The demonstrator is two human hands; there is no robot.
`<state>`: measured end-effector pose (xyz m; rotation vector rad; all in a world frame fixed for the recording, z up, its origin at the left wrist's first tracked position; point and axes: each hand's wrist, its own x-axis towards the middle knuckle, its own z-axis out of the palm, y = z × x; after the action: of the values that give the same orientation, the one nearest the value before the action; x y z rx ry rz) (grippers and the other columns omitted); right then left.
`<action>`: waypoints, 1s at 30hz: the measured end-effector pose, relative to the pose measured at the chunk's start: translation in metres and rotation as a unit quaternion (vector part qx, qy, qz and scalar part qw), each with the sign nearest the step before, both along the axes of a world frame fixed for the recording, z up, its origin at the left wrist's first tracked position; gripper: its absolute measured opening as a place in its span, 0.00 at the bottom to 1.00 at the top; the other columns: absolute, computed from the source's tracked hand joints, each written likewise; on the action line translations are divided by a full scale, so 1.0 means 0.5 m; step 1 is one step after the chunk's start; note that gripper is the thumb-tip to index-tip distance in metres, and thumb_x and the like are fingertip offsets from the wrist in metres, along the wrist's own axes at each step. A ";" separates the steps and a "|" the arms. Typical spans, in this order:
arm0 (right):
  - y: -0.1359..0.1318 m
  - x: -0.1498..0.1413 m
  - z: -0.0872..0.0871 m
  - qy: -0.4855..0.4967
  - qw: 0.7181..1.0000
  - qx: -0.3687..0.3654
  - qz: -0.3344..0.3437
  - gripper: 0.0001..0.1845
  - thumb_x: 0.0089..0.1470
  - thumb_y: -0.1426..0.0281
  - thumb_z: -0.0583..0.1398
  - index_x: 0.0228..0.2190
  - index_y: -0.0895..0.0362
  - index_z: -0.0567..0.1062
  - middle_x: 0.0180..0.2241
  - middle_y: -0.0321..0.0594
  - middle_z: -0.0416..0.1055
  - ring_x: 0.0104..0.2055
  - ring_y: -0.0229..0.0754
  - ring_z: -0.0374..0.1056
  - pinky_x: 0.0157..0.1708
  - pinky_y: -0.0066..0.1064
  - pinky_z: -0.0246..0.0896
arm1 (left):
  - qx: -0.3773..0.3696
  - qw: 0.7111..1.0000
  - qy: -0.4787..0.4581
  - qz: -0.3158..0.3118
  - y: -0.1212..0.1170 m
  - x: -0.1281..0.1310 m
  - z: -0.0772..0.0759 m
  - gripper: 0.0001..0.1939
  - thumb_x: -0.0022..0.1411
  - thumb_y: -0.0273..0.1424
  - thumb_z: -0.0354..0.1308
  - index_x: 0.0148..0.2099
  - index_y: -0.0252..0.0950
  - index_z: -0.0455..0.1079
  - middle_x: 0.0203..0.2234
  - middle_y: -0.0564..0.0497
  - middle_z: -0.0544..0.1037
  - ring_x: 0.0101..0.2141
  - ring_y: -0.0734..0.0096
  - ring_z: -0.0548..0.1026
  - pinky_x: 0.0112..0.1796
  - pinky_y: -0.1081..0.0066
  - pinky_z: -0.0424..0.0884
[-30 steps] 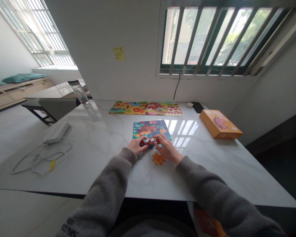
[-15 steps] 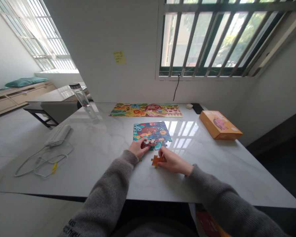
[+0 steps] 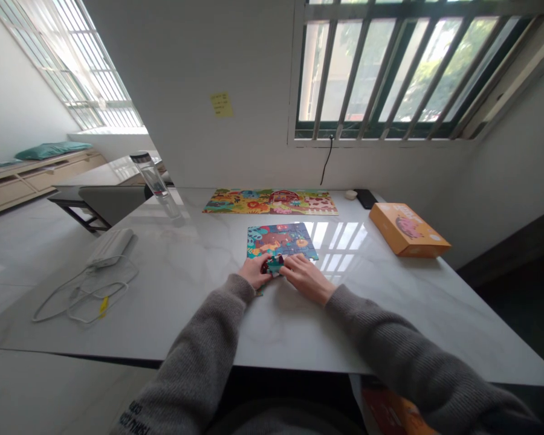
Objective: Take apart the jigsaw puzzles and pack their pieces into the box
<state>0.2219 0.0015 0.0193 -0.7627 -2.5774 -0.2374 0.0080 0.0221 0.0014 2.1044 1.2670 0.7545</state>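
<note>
A partly joined jigsaw puzzle [image 3: 283, 237] in dark blue, brown and teal lies on the table in front of me. At its near edge, my left hand [image 3: 252, 270] is closed around some jigsaw pieces [image 3: 274, 264], the top one teal and dark red. My right hand [image 3: 306, 278] meets it from the right, fingertips pinched at the same pieces; how many each hand has is hidden. Below my left wrist a bit of another teal piece [image 3: 259, 292] shows, mostly covered by the hand.
Behind the puzzle lies a long farm-animal picture sheet [image 3: 272, 202]. An orange box [image 3: 405, 229] stands at right, near a black phone [image 3: 367, 199] and a small white object [image 3: 350, 194]. At left are a clear bottle [image 3: 154, 181] and a white power strip [image 3: 111, 248] with a coiled cable [image 3: 79, 296].
My right hand has moved up and left to meet my left hand. The orange-backed jigsaw piece it held no longer shows its orange side. The left hand has hardly moved.
</note>
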 end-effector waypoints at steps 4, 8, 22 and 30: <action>-0.004 -0.009 -0.011 -0.006 0.999 -0.012 -0.030 0.08 0.62 0.78 0.53 0.36 0.56 0.70 0.37 0.45 0.69 0.40 0.47 0.64 0.43 0.37 0.58 | -0.015 1.000 -0.001 -0.017 -0.003 -0.006 0.007 0.26 0.49 0.31 0.64 0.52 0.36 0.68 0.23 0.58 0.70 0.23 0.74 0.66 0.26 0.74 0.60; -0.003 -0.013 -0.013 0.028 0.997 -0.027 -0.064 0.05 0.61 0.76 0.55 0.35 0.56 0.70 0.34 0.44 0.71 0.37 0.47 0.66 0.41 0.37 0.58 | -0.006 1.000 -0.011 -0.010 -0.004 -0.004 0.005 0.20 0.54 0.33 0.62 0.50 0.36 0.70 0.22 0.58 0.69 0.23 0.74 0.65 0.26 0.74 0.60; -0.001 0.015 -0.002 0.068 0.994 -0.040 -0.073 0.19 0.64 0.74 0.53 0.56 0.55 0.64 0.38 0.44 0.73 0.38 0.46 0.69 0.41 0.36 0.62 | -0.008 0.999 -0.051 0.000 -0.001 0.004 -0.002 0.19 0.57 0.36 0.62 0.50 0.34 0.71 0.19 0.59 0.65 0.21 0.75 0.63 0.25 0.74 0.58; 0.002 0.026 -0.013 0.090 0.992 -0.076 -0.052 0.09 0.64 0.74 0.54 0.45 0.55 0.70 0.38 0.43 0.73 0.40 0.44 0.69 0.41 0.32 0.62 | -0.008 0.999 -0.033 0.007 -0.001 0.008 -0.002 0.19 0.56 0.35 0.63 0.49 0.33 0.70 0.18 0.59 0.65 0.21 0.74 0.64 0.26 0.74 0.59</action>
<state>0.2347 0.0026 0.0127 -0.9312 -2.4080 -0.0030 0.0118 0.0217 0.0004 2.0430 1.2485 0.8101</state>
